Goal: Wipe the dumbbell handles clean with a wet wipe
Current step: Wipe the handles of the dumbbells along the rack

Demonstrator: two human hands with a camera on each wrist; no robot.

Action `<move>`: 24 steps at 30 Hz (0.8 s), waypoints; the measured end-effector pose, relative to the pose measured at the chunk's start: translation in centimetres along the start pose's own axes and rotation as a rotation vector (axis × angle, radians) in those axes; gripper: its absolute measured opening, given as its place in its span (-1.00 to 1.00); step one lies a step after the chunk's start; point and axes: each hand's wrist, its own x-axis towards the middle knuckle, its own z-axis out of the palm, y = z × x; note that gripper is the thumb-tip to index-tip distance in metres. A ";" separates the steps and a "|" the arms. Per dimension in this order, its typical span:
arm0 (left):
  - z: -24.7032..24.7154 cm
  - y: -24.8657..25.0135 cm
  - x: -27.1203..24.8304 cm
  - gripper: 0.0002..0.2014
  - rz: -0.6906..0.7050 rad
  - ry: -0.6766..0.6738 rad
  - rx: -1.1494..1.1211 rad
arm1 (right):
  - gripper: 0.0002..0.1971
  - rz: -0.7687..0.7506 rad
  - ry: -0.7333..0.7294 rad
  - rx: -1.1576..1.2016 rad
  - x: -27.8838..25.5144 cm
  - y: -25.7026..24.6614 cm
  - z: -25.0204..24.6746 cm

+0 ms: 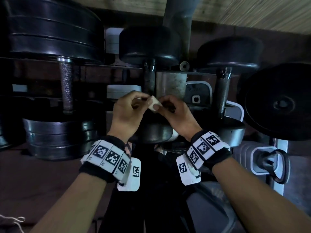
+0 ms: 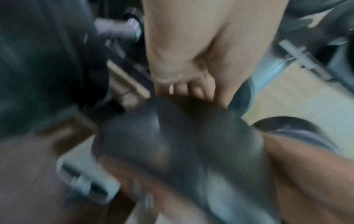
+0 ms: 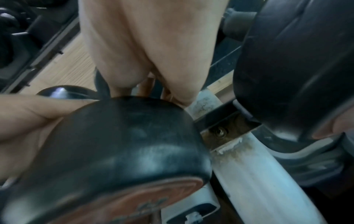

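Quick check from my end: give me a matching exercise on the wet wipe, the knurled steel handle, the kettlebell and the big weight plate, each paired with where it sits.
Things:
1. wet wipe
2. knurled steel handle
3. kettlebell
4. big weight plate

Places:
A. far right, facing the camera
B. pinched between left hand and right hand
C. left dumbbell, between stacked plates
D. lower right, by the white frame

Pairs: 1-B, 2-C, 3-D, 4-A

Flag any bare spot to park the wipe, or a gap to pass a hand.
Bare brown surface lower left, in front of the left dumbbell. Hand gap between its knurled handle and the middle dumbbell's handle. Crowded right: weight plate, kettlebell.
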 end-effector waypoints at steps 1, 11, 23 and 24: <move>0.5 -0.3 0.1 -0.96 0.003 0.082 0.001 | -0.80 0.020 0.054 0.055 0.5 -0.2 -0.1; 2.5 -1.1 0.5 -0.87 -0.075 0.343 0.122 | -0.83 0.045 0.146 0.040 10.1 -1.5 0.1; 2.5 -0.6 0.5 -0.86 -0.116 0.344 0.163 | -0.85 -0.391 0.491 -0.089 6.2 -3.2 1.1; 2.5 -0.7 0.4 -0.86 -0.115 0.343 0.173 | -0.84 -0.445 0.516 -0.113 6.0 -3.2 1.4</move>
